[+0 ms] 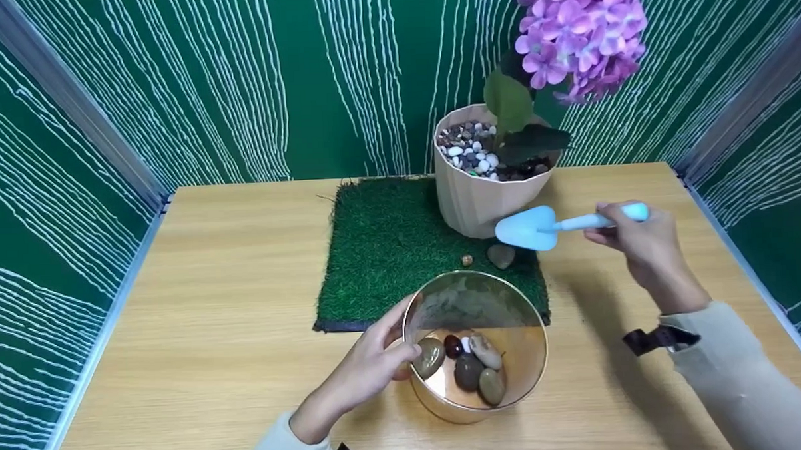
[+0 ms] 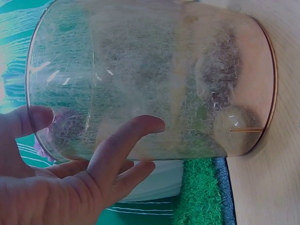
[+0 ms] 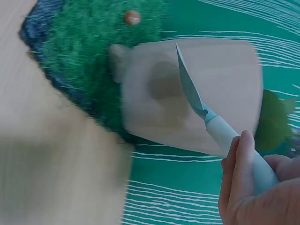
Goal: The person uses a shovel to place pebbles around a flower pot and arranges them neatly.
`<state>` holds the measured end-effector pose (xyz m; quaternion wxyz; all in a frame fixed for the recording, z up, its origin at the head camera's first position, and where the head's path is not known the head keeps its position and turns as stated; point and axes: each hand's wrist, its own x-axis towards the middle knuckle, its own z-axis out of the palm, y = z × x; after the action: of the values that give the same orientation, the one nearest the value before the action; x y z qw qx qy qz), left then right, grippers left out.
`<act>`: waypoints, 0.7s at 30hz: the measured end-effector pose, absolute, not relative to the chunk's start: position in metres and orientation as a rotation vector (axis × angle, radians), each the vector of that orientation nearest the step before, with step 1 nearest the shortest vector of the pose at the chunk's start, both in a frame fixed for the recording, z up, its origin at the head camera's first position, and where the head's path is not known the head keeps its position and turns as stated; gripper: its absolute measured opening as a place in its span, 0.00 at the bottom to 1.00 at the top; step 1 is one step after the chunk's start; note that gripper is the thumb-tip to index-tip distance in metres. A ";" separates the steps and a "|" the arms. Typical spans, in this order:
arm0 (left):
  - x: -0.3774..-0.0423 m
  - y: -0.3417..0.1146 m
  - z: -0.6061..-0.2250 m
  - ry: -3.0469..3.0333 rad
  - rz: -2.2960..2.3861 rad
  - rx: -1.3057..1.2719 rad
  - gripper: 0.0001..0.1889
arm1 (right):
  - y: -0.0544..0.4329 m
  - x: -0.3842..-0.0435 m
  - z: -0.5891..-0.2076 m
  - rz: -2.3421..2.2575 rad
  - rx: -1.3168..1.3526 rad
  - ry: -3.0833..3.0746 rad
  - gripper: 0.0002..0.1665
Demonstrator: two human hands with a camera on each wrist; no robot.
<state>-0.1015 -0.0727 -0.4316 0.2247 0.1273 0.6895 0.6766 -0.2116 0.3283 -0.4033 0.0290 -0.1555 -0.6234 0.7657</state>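
My left hand [image 1: 368,359] holds the side of a clear amber-tinted round container [image 1: 525,370], thumb hooked over the rim and fingers along the outer wall. Several smooth stones [image 1: 469,372] lie on its bottom, brown, grey and white ones among them. In the left wrist view, the fingers [image 2: 115,150] press along the see-through wall. My right hand [image 1: 648,246] grips a light blue garden trowel [image 1: 530,228] by its handle, blade pointing left. The blade hovers in front of the pale flowerpot [image 1: 470,202], overlapping its lower side in the head view, and no soil or stones show on it.
The pot stands on a green artificial-grass mat [image 1: 375,252], filled with pebbles [image 1: 475,156] around a tall purple flower [image 1: 584,35]. On the mat lie a grey stone [image 1: 501,255] and a small snail-like shell [image 1: 467,260]. Green striped walls enclose the wooden table [image 1: 229,291].
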 end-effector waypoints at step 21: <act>-0.101 -0.072 -0.432 1.921 1.856 0.336 0.41 | 0.316 -0.169 -0.352 2.326 -0.199 -1.924 0.11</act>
<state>-0.1009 -0.0721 -0.4321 0.2225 0.1217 0.6956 0.6721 -0.1693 0.3163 -0.3516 0.0578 -0.0657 -0.6349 0.7676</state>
